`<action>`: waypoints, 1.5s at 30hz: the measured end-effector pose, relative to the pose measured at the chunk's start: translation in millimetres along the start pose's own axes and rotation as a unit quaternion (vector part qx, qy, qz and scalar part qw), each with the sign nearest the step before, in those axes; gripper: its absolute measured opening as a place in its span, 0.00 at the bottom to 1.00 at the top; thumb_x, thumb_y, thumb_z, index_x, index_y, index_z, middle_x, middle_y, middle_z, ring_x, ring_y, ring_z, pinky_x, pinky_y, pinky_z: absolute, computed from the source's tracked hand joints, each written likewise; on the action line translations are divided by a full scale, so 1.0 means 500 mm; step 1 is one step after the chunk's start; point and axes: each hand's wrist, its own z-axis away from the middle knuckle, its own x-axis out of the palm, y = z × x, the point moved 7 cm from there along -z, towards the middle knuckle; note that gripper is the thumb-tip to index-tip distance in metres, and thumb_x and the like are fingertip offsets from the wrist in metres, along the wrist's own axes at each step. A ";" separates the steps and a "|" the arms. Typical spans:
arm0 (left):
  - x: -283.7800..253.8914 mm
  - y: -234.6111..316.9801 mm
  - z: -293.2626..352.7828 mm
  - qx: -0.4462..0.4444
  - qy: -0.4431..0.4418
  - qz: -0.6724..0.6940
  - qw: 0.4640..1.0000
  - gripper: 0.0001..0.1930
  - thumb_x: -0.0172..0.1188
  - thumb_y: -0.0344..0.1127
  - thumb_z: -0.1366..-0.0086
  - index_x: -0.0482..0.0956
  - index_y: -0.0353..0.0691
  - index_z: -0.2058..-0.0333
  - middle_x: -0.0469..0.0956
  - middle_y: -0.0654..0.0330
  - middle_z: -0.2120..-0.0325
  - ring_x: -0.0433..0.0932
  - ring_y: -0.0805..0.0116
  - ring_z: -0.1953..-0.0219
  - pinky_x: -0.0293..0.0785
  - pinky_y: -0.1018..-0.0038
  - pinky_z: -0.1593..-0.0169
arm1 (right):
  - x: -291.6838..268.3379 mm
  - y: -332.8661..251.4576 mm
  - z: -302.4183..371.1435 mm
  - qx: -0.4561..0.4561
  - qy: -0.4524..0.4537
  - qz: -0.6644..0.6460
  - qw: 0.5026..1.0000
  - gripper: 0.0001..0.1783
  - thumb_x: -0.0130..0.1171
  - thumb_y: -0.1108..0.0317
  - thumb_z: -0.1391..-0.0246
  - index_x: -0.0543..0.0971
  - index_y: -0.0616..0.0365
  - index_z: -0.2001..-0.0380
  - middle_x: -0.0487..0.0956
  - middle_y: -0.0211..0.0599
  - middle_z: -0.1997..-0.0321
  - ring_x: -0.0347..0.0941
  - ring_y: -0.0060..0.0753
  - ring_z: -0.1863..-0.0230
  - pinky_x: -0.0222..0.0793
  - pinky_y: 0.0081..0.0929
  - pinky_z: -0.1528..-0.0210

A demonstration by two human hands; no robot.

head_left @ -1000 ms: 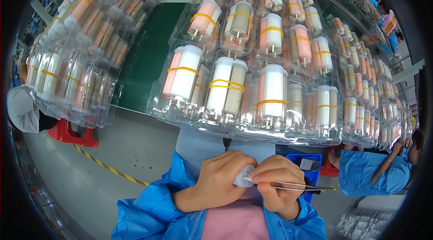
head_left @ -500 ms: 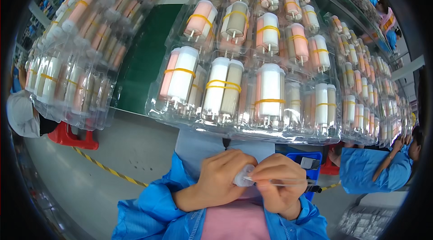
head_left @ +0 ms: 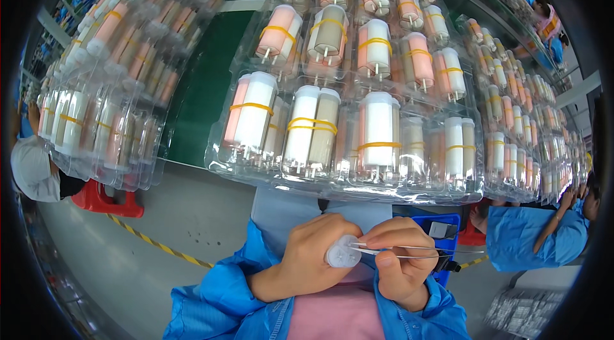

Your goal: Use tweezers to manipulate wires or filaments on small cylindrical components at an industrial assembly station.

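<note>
Close to my body, my left hand (head_left: 310,253) is closed round a translucent white cylindrical piece. Only the round end (head_left: 342,253) of that piece shows, with small raised or hollow details on it; my fingers hide the rest. My right hand (head_left: 403,257) pinches thin metal tweezers (head_left: 368,250) between thumb and fingers. Their tips point left and lie at the face of the white piece; whether they grip anything there I cannot tell.
Clear plastic trays (head_left: 288,180) of banded white, pink and grey cylinders fill the table ahead. More stacked trays (head_left: 96,142) stand at left. A blue bin (head_left: 455,220) sits beyond my right hand. A co-worker in blue (head_left: 521,237) is at right; a red stool (head_left: 112,202) is at left.
The white piece has turned so its round end shows more fully. My right fingers have loosened and shifted slightly, and the tweezers' two arms now appear further apart.
</note>
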 end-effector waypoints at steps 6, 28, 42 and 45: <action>-0.001 0.008 -0.001 0.043 0.019 -0.040 0.998 0.10 0.65 0.24 0.56 0.75 0.35 0.72 0.73 0.56 0.79 0.73 0.57 0.78 0.69 0.69 0.75 | 0.001 0.001 0.002 0.003 0.010 0.009 1.000 0.07 0.64 0.73 0.52 0.80 0.64 0.68 0.81 0.43 0.69 0.76 0.28 0.74 0.69 0.19 0.74; 0.000 0.008 0.002 0.085 0.046 -0.099 0.990 0.08 0.64 0.25 0.55 0.75 0.37 0.74 0.72 0.58 0.81 0.72 0.60 0.81 0.67 0.70 0.78 | 0.006 0.001 -0.002 -0.002 0.005 0.023 1.000 0.05 0.63 0.77 0.53 0.79 0.63 0.70 0.81 0.42 0.72 0.76 0.28 0.75 0.69 0.18 0.74; -0.001 0.006 0.005 0.090 0.044 -0.128 0.987 0.09 0.64 0.24 0.56 0.74 0.37 0.74 0.73 0.58 0.81 0.72 0.60 0.81 0.68 0.70 0.78 | 0.016 -0.011 -0.013 -0.036 -0.021 0.081 0.996 0.07 0.66 0.77 0.57 0.79 0.62 0.72 0.80 0.40 0.73 0.77 0.36 0.74 0.72 0.23 0.72; -0.002 0.007 0.003 0.087 0.041 -0.119 0.988 0.10 0.64 0.24 0.57 0.74 0.37 0.74 0.73 0.59 0.81 0.73 0.60 0.81 0.68 0.70 0.78 | 0.020 -0.020 -0.017 -0.057 -0.038 0.092 0.993 0.07 0.66 0.76 0.57 0.80 0.62 0.72 0.80 0.39 0.73 0.77 0.38 0.74 0.72 0.23 0.71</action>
